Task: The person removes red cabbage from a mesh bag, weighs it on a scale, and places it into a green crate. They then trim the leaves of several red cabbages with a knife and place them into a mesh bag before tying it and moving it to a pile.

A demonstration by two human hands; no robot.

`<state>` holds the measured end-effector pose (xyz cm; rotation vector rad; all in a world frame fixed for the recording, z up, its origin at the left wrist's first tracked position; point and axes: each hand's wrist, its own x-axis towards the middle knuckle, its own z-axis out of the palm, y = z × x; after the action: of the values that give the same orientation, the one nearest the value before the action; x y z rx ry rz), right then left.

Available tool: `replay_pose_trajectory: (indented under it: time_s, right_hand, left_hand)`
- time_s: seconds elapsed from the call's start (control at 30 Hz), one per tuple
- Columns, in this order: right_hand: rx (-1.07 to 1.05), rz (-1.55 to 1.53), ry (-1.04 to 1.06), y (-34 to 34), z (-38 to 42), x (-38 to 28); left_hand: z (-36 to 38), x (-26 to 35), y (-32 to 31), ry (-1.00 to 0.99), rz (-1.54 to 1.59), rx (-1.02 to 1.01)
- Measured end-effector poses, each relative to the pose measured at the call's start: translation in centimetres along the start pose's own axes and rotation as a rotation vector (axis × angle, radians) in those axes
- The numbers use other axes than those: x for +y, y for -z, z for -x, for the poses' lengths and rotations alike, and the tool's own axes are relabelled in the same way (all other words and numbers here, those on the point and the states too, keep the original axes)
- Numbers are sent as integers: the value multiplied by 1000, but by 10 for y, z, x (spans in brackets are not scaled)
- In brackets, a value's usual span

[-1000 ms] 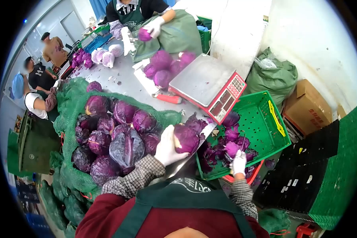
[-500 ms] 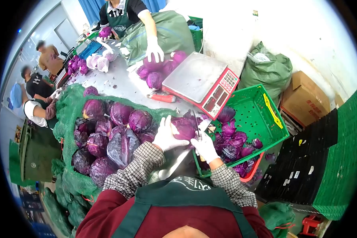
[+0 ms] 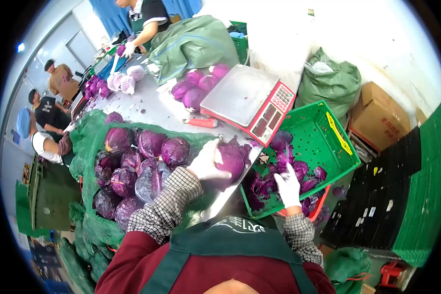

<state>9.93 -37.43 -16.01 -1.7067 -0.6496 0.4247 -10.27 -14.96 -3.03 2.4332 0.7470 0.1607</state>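
Note:
My left hand point(image 3: 207, 162), in a white glove, grips a red cabbage point(image 3: 231, 160) from its left side, at the table's near edge. Loose outer leaves point(image 3: 244, 146) stick out on the cabbage's right. My right hand point(image 3: 287, 186), also gloved, is over the green crate point(image 3: 323, 188), apart from the cabbage. Its fingers are closed around a knife, of which only a faint, blurred blade shows beyond the fingertips. Cut purple leaves point(image 3: 265, 188) lie in the crate below.
Left of my arm, a green mesh sack point(image 3: 90, 169) holds several cabbages. A scale point(image 3: 245, 98) stands ahead, with an orange-handled tool point(image 3: 201, 122) beside it. Trimmed cabbages point(image 3: 193, 98) lie behind. A co-worker point(image 3: 149, 22) stands across the table; other people are at the left.
My right hand has moved right, from the cabbage to over the crate. The cabbage has turned in my left hand, its leaves peeling outward. The co-worker's hand has left the trimmed cabbages.

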Motion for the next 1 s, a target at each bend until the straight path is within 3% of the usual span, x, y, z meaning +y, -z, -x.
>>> replay_pose_trajectory:
  time_s: [0.03, 0.13, 0.2, 0.23, 0.27, 0.37, 0.5, 0.53, 0.63, 0.67, 0.77, 0.8, 0.83, 0.9, 1.0]
  right_hand:
    - [-102, -172, -108, -8, 1, -38]
    - [-261, -48, 29, -41, -1, -55]
    - [-248, 46, 146, -62, -1, -55]
    - [-184, 242, 308, -66, -2, -54]
    - [-219, 159, 128, -62, 2, -72]
    - [-301, 167, 79, -60, 2, -80]
    - [-337, 141, 71, -51, -2, -86]
    - [-195, 229, 334, -59, -6, -63]
    - [-214, 204, 223, -55, -11, -68]
    - [-141, 337, 379, -56, -13, -68]
    - [-12, 334, 172, -44, -20, -57]
    - [13, 377, 187, -39, -25, -38]
    - [-9, 584, 401, -41, -33, 25]
    - [-48, 511, 103, -44, -25, 28]
    - [-65, 381, 47, -53, -25, 68]
  left_hand:
    - [0, 18, 6, -106, -145, -115]
    - [-4, 30, 5, -334, -331, -156]
    - [-8, 23, 0, -296, -275, -197]
    - [-8, 21, -1, -274, -232, -217]
    - [-6, 24, -3, -226, -224, -190]
    - [-2, 37, -15, -66, -190, -113]
    - [-4, 35, -23, -55, -129, -56]
    - [-5, 32, -23, -67, -117, -57]
    - [-6, 24, -17, -96, -70, -84]
    - [-5, 22, -16, -122, -54, -75]
    - [-3, 15, -18, -150, -63, -63]
    - [-1, 15, -18, -148, -51, -54]
    - [0, 18, -17, -170, -72, -66]
    - [-2, 29, -18, -212, -111, -82]
    - [1, 35, -20, -187, -122, -107]
